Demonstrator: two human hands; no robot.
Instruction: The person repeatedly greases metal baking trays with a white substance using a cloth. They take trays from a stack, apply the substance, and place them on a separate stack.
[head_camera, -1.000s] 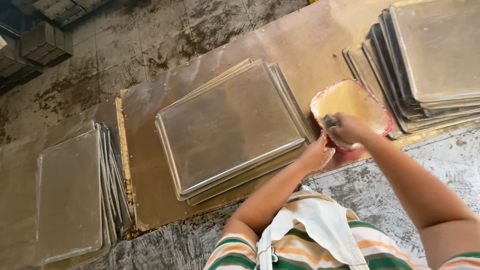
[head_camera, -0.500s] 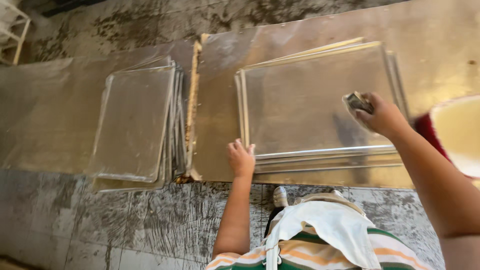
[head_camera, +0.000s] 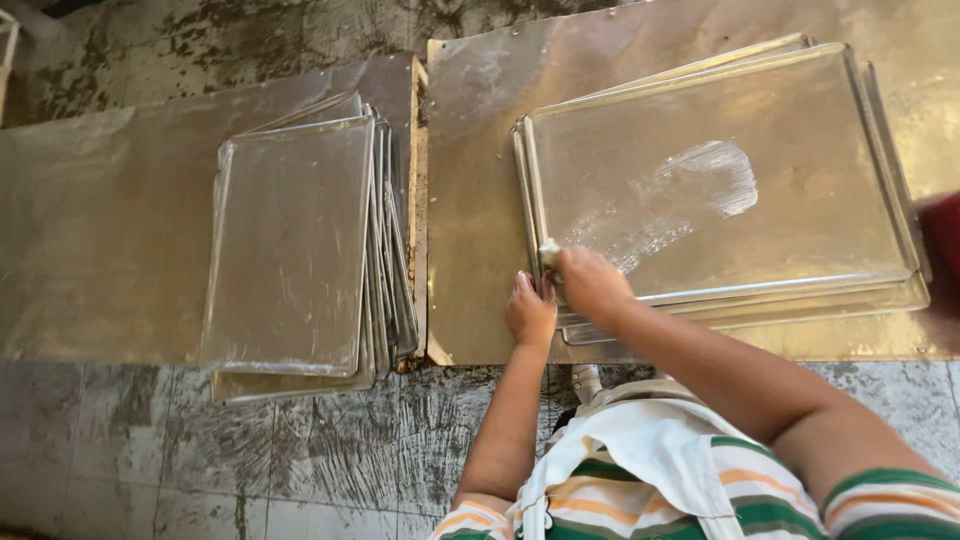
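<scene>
My right hand (head_camera: 590, 283) grips a small pale greasing wad (head_camera: 549, 252) and presses it on the near left corner of the top metal baking tray (head_camera: 800, 170). A whitish smear (head_camera: 690, 190) runs diagonally across that tray. My left hand (head_camera: 530, 310) rests with its fingers against the left edge of the same stack of trays. The stack lies on a metal-covered table (head_camera: 470, 150).
A second stack of several metal trays (head_camera: 300, 240) lies to the left on another metal sheet (head_camera: 100, 240). A dark red object (head_camera: 940, 235) shows at the right edge. The near strip is stained tile (head_camera: 250, 460). My apron and striped shirt fill the bottom.
My right hand swept from the tray's upper right down to its near left corner, leaving a whitish smear. My left hand shifted to the stack's left edge. The view moved closer.
</scene>
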